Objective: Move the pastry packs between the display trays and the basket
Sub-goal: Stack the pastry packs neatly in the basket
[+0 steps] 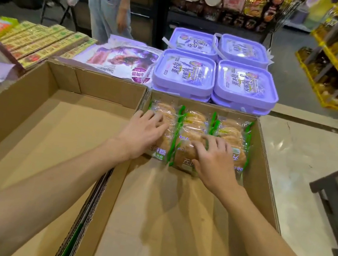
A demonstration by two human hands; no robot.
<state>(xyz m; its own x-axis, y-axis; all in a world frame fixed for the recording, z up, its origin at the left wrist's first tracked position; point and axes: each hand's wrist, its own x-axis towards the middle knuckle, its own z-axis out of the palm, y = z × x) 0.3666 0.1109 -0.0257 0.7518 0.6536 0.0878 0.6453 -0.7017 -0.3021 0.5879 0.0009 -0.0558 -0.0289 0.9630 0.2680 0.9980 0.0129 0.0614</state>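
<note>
Three pastry packs (197, 139) lie side by side in the right of two cardboard trays (264, 166). Behind them stand four stacks of lilac lidded tubs (185, 72). Two hands (142, 132) reach in.

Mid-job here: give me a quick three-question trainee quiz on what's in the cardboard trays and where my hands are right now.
1. How many pastry packs lie in the right tray?
2. True or false: the left tray holds pastry packs.
3. Which pack does the left hand rest on: A) left pack, B) middle pack, C) right pack?

Key:
1. Three, side by side at the far end.
2. False; only bare cardboard shows.
3. A. The right hand lies across the middle and right packs, fingers spread.
</note>
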